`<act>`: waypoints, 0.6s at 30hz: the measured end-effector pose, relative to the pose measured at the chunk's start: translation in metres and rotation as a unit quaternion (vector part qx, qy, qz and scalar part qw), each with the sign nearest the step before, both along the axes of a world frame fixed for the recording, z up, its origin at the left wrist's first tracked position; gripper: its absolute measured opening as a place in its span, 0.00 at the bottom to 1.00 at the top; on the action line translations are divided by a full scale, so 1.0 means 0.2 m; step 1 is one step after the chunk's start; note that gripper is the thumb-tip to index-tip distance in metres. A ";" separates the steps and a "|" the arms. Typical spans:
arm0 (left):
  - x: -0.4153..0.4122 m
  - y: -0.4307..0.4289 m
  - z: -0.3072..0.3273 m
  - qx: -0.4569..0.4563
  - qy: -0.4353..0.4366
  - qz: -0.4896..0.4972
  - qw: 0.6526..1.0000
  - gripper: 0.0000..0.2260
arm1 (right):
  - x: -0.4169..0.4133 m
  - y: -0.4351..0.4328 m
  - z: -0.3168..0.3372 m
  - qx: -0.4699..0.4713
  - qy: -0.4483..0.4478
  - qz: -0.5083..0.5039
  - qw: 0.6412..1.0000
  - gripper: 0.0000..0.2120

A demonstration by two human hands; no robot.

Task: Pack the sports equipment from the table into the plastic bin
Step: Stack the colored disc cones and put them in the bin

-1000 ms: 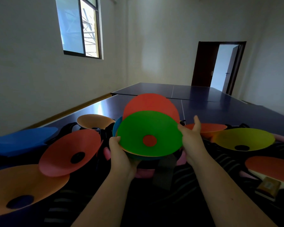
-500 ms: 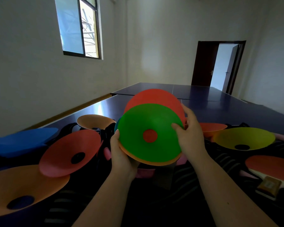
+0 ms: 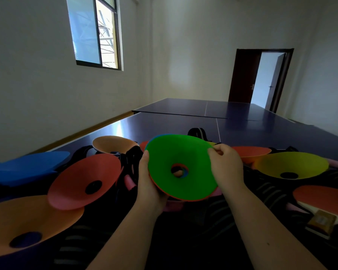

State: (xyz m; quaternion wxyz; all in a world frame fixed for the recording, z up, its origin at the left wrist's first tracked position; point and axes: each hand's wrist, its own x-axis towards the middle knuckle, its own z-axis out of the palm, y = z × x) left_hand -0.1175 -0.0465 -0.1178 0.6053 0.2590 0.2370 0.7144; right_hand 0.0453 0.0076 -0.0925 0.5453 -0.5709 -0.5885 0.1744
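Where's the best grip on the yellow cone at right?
Probably pinch the yellow cone by its thin near-left rim, coming from above. It lies wide mouth up like a shallow bowl, so the rim is exposed, and the wall looks too broad to span.

A stack of plastic disc cones (image 3: 183, 152), a green one on top with orange and blue edges under it, is held tilted, open side up, in the grip of the left hand (image 3: 148, 184) and the right hand (image 3: 226, 168). Left of the stack lie a red disc cone (image 3: 84, 180), an orange disc cone (image 3: 27, 221) and a blue disc cone (image 3: 23, 164). Behind it to the left is a pale orange disc cone (image 3: 113, 144). To its right is a yellow disc cone (image 3: 291, 164).
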 end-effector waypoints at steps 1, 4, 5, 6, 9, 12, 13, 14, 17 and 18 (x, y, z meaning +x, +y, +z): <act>0.00 0.00 0.00 0.006 -0.006 -0.003 1.000 0.21 | 0.00 0.01 0.00 -0.004 0.028 0.003 1.000 0.05; -0.02 0.01 0.00 0.026 -0.054 0.003 0.998 0.21 | -0.02 0.01 0.03 -0.078 0.156 0.042 0.984 0.08; -0.03 0.01 -0.01 0.034 -0.069 0.004 0.997 0.21 | -0.02 0.01 0.03 -0.119 0.199 0.078 0.970 0.07; -0.04 0.02 -0.01 0.035 -0.083 0.004 0.996 0.22 | -0.03 0.00 0.04 -0.165 0.238 0.119 0.950 0.08; -0.06 0.02 -0.02 0.038 -0.097 -0.014 0.994 0.24 | -0.06 -0.05 0.04 -0.242 0.260 0.188 0.916 0.07; -0.05 0.02 -0.01 0.021 -0.079 -0.044 0.996 0.25 | -0.07 -0.02 0.01 -0.177 0.199 0.136 0.954 0.08; -0.04 0.02 -0.01 0.010 -0.070 -0.053 0.996 0.26 | -0.07 -0.02 0.00 -0.149 0.194 0.118 0.962 0.08; -0.04 0.02 -0.01 0.001 -0.059 -0.057 0.997 0.27 | -0.07 -0.02 0.00 -0.131 0.201 0.106 0.965 0.08; -0.04 0.02 0.00 -0.010 -0.035 -0.044 0.998 0.21 | -0.06 -0.01 -0.01 -0.119 0.224 0.103 0.962 0.08; -0.04 0.01 0.01 -0.013 -0.028 -0.034 0.999 0.18 | -0.06 -0.01 -0.01 -0.115 0.218 0.103 0.964 0.08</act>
